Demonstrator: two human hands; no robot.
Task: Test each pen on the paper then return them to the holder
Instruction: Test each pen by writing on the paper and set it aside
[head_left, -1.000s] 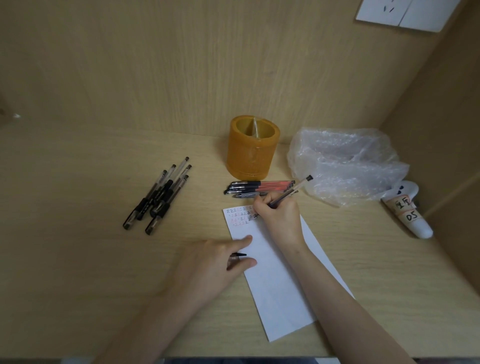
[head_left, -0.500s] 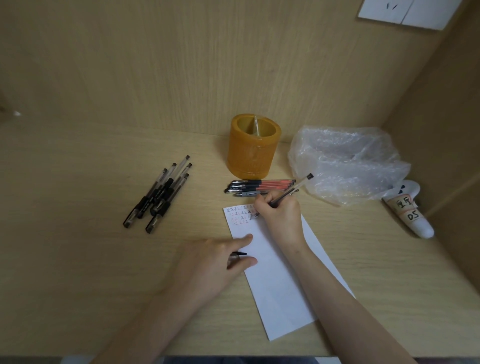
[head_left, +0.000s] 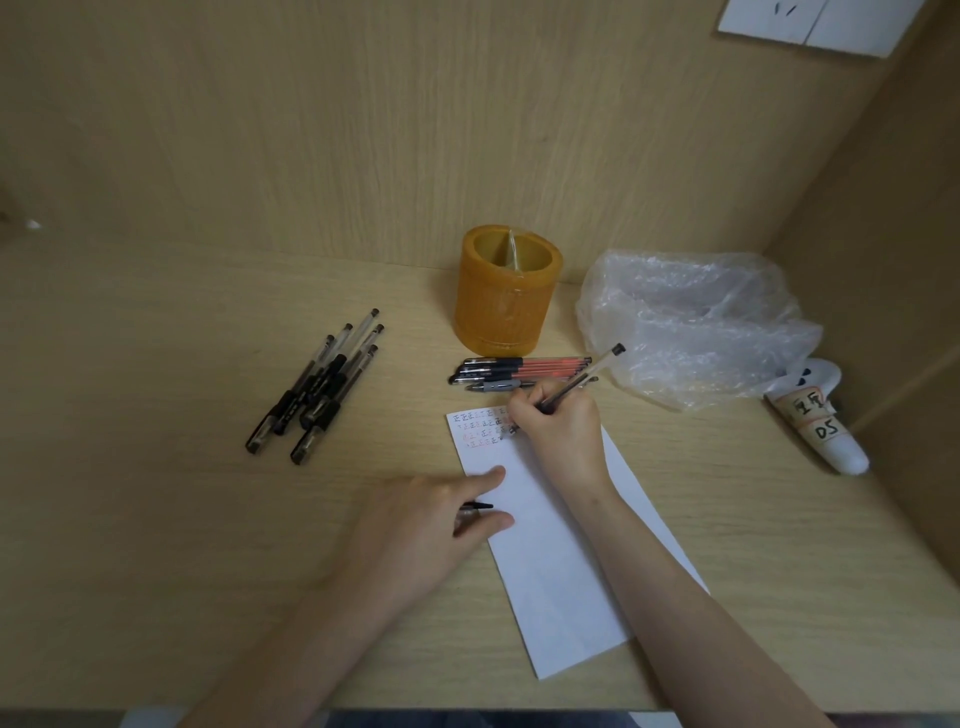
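Little had changed; the right hand still gripped the clear pen, marking the paper; the left hand pinched a black cap; testing seemingly continued.

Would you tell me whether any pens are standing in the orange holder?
No, inside the orange holder only its divider shows, and no pen.

We see a study desk nook: wood-grain desk, panel walls, a wall socket upper right.
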